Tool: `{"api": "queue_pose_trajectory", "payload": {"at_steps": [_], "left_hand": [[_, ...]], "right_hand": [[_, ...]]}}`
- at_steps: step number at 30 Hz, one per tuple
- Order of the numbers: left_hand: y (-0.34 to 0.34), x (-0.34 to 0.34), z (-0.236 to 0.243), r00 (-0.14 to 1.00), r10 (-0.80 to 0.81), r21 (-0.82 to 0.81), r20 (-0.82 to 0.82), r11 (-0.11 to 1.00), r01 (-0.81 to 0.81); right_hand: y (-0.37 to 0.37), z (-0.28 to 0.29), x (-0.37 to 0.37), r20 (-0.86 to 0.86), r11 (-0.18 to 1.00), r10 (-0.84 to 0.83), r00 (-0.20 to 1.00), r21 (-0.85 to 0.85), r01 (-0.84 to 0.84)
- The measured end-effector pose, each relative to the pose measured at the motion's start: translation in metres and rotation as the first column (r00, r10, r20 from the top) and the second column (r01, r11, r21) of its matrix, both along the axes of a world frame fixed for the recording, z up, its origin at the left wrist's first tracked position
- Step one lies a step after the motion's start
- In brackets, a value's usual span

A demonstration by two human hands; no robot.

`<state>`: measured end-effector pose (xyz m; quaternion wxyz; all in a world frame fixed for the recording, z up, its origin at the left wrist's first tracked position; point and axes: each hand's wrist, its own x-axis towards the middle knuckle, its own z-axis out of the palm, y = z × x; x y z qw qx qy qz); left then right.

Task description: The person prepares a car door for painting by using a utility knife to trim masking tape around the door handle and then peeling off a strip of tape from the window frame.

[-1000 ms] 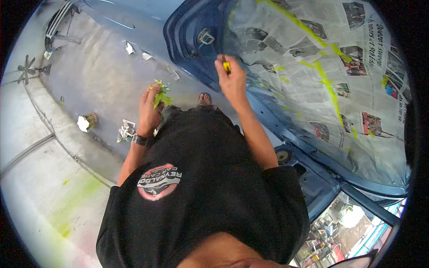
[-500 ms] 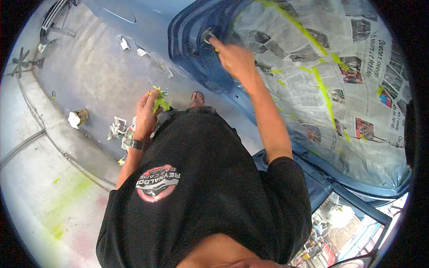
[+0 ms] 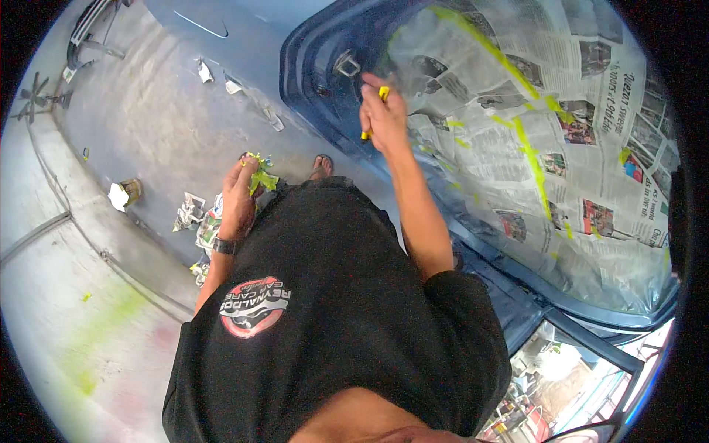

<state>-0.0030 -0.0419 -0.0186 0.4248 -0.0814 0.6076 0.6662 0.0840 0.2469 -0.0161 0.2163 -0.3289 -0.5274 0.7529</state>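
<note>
My left hand (image 3: 238, 193) is closed on a crumpled wad of yellow-green masking tape (image 3: 261, 177), held in front of my body. In my right hand (image 3: 385, 118) is a slim yellow tool (image 3: 383, 94). Its two ends stick out of the fist; its kind cannot be made out. The right index finger points toward a metal door striker (image 3: 346, 64) on the blue car's door frame (image 3: 317, 88), a small gap from it. Beside that hand, newspaper sheets (image 3: 487, 148) held with yellow-green tape (image 3: 533, 159) cover the car's door opening.
Crumpled paper (image 3: 209, 221) lies on the floor (image 3: 148, 88) below my left hand. A small can (image 3: 127, 193) stands further left, near a wall (image 3: 96, 295). Several paper scraps (image 3: 233, 87) lie along the car's side. An open car door with a window (image 3: 569, 369) is at lower right.
My right hand has drawn back from the striker, slightly down and toward me, and the yellow tool now shows in it. The left hand stays nearly in place with the tape.
</note>
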Motion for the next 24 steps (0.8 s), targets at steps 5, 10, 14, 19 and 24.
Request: {"api": "queue_pose_trajectory", "payload": {"at_steps": [5, 10, 14, 19, 24], "left_hand": [[0.001, 0.000, 0.002, 1.000, -0.012, -0.014, -0.009, 1.000, 0.012], [0.006, 0.001, 0.018, 0.998, -0.045, -0.058, -0.040, 0.997, 0.042], [0.012, 0.006, 0.027, 0.979, -0.095, -0.059, -0.181, 0.995, 0.086], [0.024, 0.006, 0.034, 0.999, -0.011, -0.068, -0.052, 0.998, 0.008], [0.028, 0.003, 0.037, 0.887, -0.309, -0.309, -0.344, 0.929, 0.204]], "right_hand": [[-0.012, 0.007, -0.030, -0.106, 0.947, -0.176, 0.979, -0.289, 0.139], [-0.008, 0.006, -0.044, 0.071, 0.949, -0.312, 0.947, 0.076, 0.307], [-0.008, 0.005, -0.048, 0.170, 0.930, -0.295, 0.940, 0.275, 0.242], [-0.014, -0.007, -0.034, 0.124, 0.970, -0.245, 0.962, 0.030, 0.243], [-0.020, -0.011, -0.019, 0.058, 0.950, -0.257, 0.965, 0.199, 0.241]]}}
